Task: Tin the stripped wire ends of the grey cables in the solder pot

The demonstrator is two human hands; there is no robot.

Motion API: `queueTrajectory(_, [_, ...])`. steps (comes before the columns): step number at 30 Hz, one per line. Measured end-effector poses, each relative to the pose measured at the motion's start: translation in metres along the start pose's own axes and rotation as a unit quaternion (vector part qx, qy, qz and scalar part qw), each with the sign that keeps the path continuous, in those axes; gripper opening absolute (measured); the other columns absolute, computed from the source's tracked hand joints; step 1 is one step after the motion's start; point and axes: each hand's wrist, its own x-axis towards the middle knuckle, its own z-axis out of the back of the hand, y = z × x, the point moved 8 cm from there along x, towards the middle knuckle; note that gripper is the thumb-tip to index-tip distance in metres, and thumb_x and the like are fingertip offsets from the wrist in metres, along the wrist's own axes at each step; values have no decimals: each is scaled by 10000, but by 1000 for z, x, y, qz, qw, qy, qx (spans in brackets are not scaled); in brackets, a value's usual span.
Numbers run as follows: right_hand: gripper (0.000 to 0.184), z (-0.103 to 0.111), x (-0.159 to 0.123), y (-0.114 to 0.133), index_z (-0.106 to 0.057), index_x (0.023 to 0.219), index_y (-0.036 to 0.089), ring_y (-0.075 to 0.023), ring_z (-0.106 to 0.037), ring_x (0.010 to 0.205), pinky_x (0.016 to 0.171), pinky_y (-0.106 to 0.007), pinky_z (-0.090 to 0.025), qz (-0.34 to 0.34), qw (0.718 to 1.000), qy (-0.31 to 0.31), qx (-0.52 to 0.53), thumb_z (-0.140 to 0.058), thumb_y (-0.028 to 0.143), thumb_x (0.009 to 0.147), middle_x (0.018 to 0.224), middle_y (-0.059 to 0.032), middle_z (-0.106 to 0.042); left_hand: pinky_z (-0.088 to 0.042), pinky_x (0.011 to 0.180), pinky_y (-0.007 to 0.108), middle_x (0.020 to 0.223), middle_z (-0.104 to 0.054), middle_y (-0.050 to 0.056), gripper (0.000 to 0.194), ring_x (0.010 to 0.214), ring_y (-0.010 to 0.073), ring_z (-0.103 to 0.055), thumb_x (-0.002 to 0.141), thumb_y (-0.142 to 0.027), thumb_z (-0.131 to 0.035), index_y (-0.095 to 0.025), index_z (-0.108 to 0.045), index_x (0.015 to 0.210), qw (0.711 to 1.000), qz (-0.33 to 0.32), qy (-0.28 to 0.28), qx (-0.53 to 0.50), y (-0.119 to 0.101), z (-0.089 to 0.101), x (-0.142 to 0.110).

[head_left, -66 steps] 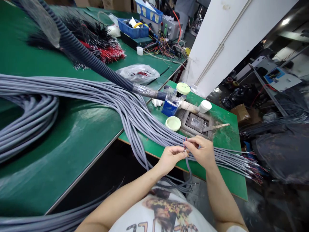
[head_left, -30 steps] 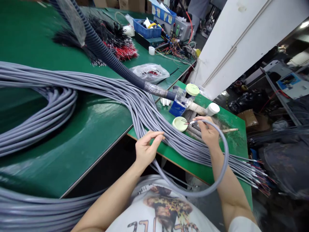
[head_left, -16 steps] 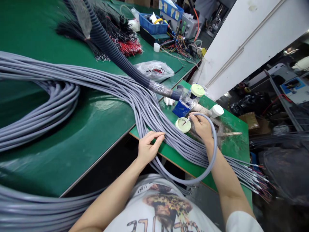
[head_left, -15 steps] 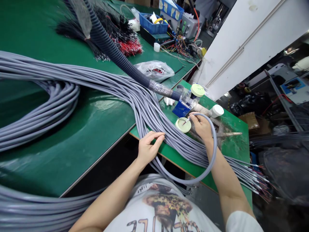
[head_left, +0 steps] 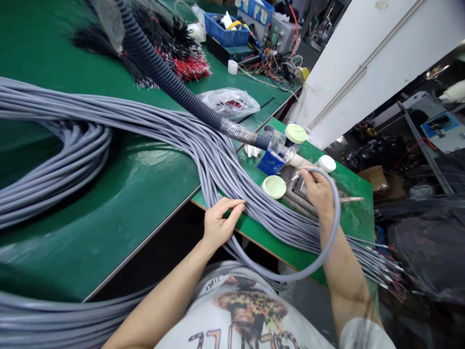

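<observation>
A long green-topped workbench (head_left: 90,232) fills the left of the view, and a huge sheaf of grey sheathed cables (head_left: 160,128) sweeps across it from 9 o'clock toward 3 o'clock, feeding from a black corrugated conduit (head_left: 160,82) at 11 o'clock. The sheaf crosses onto a smaller green bench (head_left: 358,218) at 2 o'clock. The right hand (head_left: 318,191) is at work there, pinching a single grey cable (head_left: 312,271) in a narrow grip between thumb and fingers, close to its end. The cable's thin stripped wires (head_left: 292,179) point left, just above a pale green lid (head_left: 273,187). The left hand (head_left: 221,218) lies open on the sheaf at the bench edge, fingers lightly curled, not clearly gripping. The cable loops down from the right hand, past the wrist, toward the left. Around the lid sit a blue box (head_left: 271,162) and a scraper (head_left: 350,199). Farther off, at 12 o'clock, are red-and-black wire bunches (head_left: 189,68) and a blue plastic crate (head_left: 227,29). A white pillar (head_left: 363,63) stands at 1 o'clock, with a cluttered floor and a cardboard box (head_left: 376,177) beyond it.
</observation>
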Motion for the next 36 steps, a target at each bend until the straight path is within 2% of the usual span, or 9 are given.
queueTrajectory(3, [267,32,-7,-19,-696,954,234,-230,-630,936,893,-385,-463,-23,998,-38,-34,-518,419,881,957,-45,-700,-488,684,273,749,-685,39,134,695,145,-627,819,-198,-607,-171,-703,908,1000,-7,0,3,-1,0,-1])
queueTrajectory(6, [294,49,-15,-48,-694,957,229,-230,-634,911,871,-380,-468,-51,995,-46,-69,-492,433,889,926,-52,-699,-491,677,280,730,-681,36,130,678,146,-622,813,-199,-614,-171,-706,899,1000,-16,-6,10,-1,1,-1])
queueTrajectory(12, [346,53,-22,-98,-709,907,208,-229,-641,834,797,-350,-477,-74,987,-59,-128,-488,473,878,851,-61,-706,-501,648,279,726,-682,39,137,677,151,-622,795,-189,-622,-167,-707,901,999,-29,-5,14,0,0,-3])
queueTrajectory(19, [357,49,-22,-117,-720,904,209,-235,-643,814,784,-347,-468,-88,982,-63,-157,-491,481,871,832,-67,-713,-491,634,276,715,-676,32,143,661,147,-616,788,-159,-630,-169,-709,907,999,-42,-6,18,-1,0,-3])
queueTrajectory(26, [317,41,-20,-121,-719,887,217,-237,-643,847,806,-354,-467,-78,984,-46,-152,-501,445,866,852,-61,-723,-499,636,280,722,-684,45,136,668,149,-617,800,-207,-626,-163,-709,898,999,-35,-4,31,-1,-1,-3])
queueTrajectory(30, [284,44,-21,-110,-716,858,211,-236,-645,834,802,-359,-479,-79,985,-47,-146,-515,412,862,832,-58,-723,-496,636,284,728,-690,46,133,668,152,-619,791,-193,-635,-167,-712,896,999,-38,-7,24,1,0,-3])
queueTrajectory(33, [246,58,-30,-79,-702,886,217,-234,-648,866,834,-376,-488,-61,990,-72,-107,-524,386,870,861,-53,-725,-495,642,281,717,-688,37,129,665,153,-623,779,-185,-649,-176,-719,887,1000,-20,-18,1,-1,2,-3])
queueTrajectory(36, [196,67,-52,-30,-686,954,234,-226,-647,917,873,-398,-494,-5,997,-70,-31,-525,320,882,950,-48,-716,-505,665,273,718,-692,31,134,670,151,-636,789,-213,-651,-189,-727,897,996,51,-5,-75,-5,-5,-4])
